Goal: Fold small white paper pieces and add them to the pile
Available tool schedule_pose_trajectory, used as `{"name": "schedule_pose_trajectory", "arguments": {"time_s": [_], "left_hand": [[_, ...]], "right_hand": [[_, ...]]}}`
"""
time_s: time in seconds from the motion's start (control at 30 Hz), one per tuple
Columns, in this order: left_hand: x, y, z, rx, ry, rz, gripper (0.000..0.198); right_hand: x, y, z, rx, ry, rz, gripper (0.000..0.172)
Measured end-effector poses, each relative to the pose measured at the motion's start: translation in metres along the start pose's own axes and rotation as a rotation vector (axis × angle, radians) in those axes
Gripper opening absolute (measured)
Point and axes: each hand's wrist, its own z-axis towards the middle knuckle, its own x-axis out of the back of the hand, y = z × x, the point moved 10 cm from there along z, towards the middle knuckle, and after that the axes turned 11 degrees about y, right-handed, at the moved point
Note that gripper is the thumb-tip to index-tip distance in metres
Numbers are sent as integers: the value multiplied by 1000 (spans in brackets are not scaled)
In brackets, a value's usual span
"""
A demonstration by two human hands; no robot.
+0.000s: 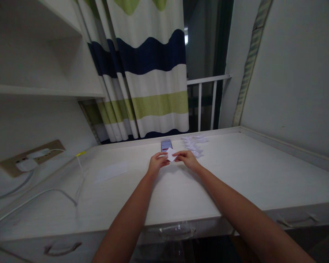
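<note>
Between my two hands is a small white folded piece of paper (171, 155), tilted so it shows as a diamond. My left hand (157, 163) pinches its left corner, and the fingers of my right hand (188, 159) close on its right corner. Just behind the paper a phone (166, 142) with a lit screen lies on the white desk (181, 197); its lower part is hidden by the paper and my left hand. Beyond my right hand is a loose group of several small folded white paper pieces (192, 144).
A flat white paper sheet (111, 171) lies on the desk's left side. White cables (57, 190) run from chargers in a wall socket strip (33, 157). A striped curtain (156, 80) hangs behind the desk, and a shelf (44, 90) juts out upper left. Drawer handles line the front edge.
</note>
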Motion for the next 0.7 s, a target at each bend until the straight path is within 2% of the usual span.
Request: {"name": "schedule_pose_trajectory", "arguments": {"time_s": [0.3, 0.53, 0.7], "left_hand": [[-2, -2, 3, -37, -30, 31, 40], [-5, 2, 3, -59, -46, 34, 40], [-6, 10, -1, -99, -45, 23, 36]], "right_hand": [[10, 2, 0, -27, 75, 79, 30], [12, 8, 3, -82, 100, 97, 28], [13, 3, 5, -44, 116, 114, 29]]}}
